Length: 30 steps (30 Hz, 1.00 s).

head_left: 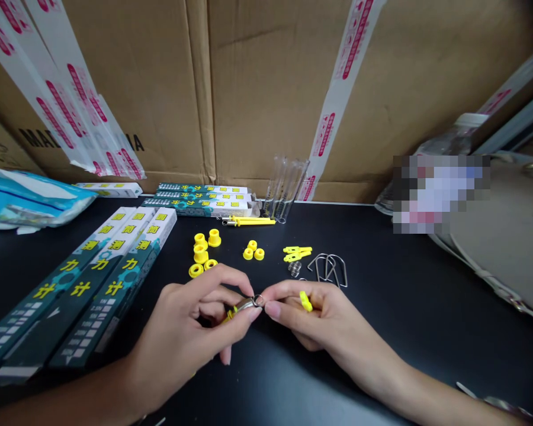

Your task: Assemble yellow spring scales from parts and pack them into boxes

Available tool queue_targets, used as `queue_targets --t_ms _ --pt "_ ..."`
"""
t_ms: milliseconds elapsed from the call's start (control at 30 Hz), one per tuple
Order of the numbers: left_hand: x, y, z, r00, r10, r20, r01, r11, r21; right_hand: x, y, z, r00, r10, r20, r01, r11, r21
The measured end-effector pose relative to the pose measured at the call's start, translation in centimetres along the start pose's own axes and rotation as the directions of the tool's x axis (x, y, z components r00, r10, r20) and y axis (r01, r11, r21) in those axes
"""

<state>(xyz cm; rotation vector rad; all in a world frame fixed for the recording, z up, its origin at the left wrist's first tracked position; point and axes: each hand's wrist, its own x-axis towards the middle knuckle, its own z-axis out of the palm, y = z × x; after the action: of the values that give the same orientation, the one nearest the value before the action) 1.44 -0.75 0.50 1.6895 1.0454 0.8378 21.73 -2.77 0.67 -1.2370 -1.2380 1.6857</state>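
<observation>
Between the thumb and fingers of my left hand [204, 322] is a metal spring [245, 305] with a yellow part at its lower end. The wire loop [258, 300] at the spring's upper end meets the pinched fingertips of my right hand [313, 313]. A small yellow plastic piece [305, 301] is also tucked among the right hand's fingers. Just beyond the hands lie yellow collars [200, 254], three small yellow rings [253, 251], yellow flat pieces [296, 254], small springs [294, 269] and bent metal hooks [328, 268].
Long printed boxes [128, 272] lie at the left, others [204, 201] at the back. Clear tubes [284, 186] stand near yellow rods [251, 222]. A cardboard box [257, 89] walls the back. A bag [497, 236] and a bottle [457, 136] are at the right.
</observation>
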Motion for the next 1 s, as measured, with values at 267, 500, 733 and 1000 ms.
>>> queue_targets --t_ms 267,500,733,1000 --pt "-0.01 -0.04 0.10 0.993 0.092 -0.071 -0.084 0.991 0.106 0.08 0.34 -0.33 0.999 -0.036 0.023 0.034 0.997 0.073" --pt "0.26 -0.64 -0.10 0.960 0.200 -0.195 -0.156 0.963 0.222 -0.09 0.70 -0.37 0.996 -0.082 0.020 0.081 0.996 0.040" --pt "0.33 -0.81 -0.26 0.971 0.153 -0.182 -0.112 0.970 0.218 -0.03 0.56 -0.50 0.994 -0.103 0.035 0.104 0.994 -0.023" --pt "0.63 -0.28 -0.31 0.994 0.058 -0.097 -0.043 0.988 0.150 0.27 0.36 -0.41 1.000 -0.010 0.005 0.010 0.999 -0.047"
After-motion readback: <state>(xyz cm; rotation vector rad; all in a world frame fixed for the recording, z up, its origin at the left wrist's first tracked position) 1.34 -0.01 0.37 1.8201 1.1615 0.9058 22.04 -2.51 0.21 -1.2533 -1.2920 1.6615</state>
